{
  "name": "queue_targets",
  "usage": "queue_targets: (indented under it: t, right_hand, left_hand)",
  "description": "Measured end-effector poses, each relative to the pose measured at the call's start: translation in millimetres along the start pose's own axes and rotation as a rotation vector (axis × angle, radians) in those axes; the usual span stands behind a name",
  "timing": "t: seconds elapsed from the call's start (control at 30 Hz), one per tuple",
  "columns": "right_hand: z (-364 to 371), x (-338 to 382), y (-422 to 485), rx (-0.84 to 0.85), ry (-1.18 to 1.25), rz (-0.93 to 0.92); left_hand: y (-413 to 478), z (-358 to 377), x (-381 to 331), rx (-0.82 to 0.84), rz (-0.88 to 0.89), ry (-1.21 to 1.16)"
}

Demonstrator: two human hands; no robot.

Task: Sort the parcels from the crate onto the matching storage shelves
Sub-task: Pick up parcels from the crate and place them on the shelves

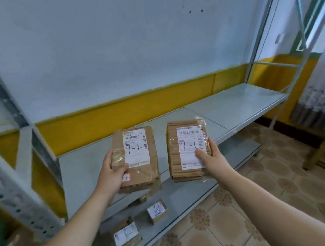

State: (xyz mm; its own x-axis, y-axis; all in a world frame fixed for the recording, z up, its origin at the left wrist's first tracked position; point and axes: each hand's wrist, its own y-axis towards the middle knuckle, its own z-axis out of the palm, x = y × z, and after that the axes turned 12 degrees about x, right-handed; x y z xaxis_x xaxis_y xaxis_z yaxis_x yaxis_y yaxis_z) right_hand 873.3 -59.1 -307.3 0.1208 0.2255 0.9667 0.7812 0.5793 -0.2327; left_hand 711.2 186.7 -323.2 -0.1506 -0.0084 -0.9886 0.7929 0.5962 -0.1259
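Observation:
My left hand (pixel 114 171) grips the near left edge of a brown cardboard parcel (pixel 139 173) whose white label bears handwriting like "7-4". My right hand (pixel 210 154) holds a second brown parcel (pixel 174 150) by its right side, thumb on a label marked something like "7-5". Both parcels are flat, side by side over the front part of a grey metal shelf (pixel 84 165); I cannot tell whether they rest on it. The crate is out of view.
On the lower shelf (pixel 181 203) lie two small labelled boxes, one (pixel 157 211) nearer the middle and one (pixel 126 237) at the front left. A perforated steel upright (pixel 15 189) stands close on my left. The shelf runs on to the right (pixel 236 103). Tiled floor lies at the lower right.

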Motion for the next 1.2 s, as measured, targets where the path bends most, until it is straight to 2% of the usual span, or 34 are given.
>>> queue_targets:
  t: [0.23,0.47,0.63,0.7,0.8,0.87,0.97,1.2]
  right_hand:
    - [54,-15,103,0.228,-0.061,0.105]
    - [95,-18,208,0.441,-0.220,0.108]
    - [116,-10,273,0.567,-0.351,0.165]
    - [126,-2,292,0.570,-0.486,0.137]
    - [138,7,306,0.523,-0.848,-0.066]
    - [149,14,302,0.595,-1.036,-0.135]
    - [161,16,301,0.664,-1.240,-0.141]
    - [181,25,307,0.592,-1.430,-0.126]
  left_hand:
    - [33,-48,37,-0.145,-0.167,0.070]
    - [72,-68,55,-0.307,-0.319,0.155]
    - [97,-72,54,-0.331,-0.441,0.227]
    - [107,-75,49,-0.385,-0.455,0.434]
    - [113,-55,40,-0.446,-0.513,0.944]
    - [115,-27,35,-0.311,-0.584,1.001]
    - [118,-6,44,-0.080,-0.735,1.124]
    - [145,-109,32,0.237,-0.664,1.202]
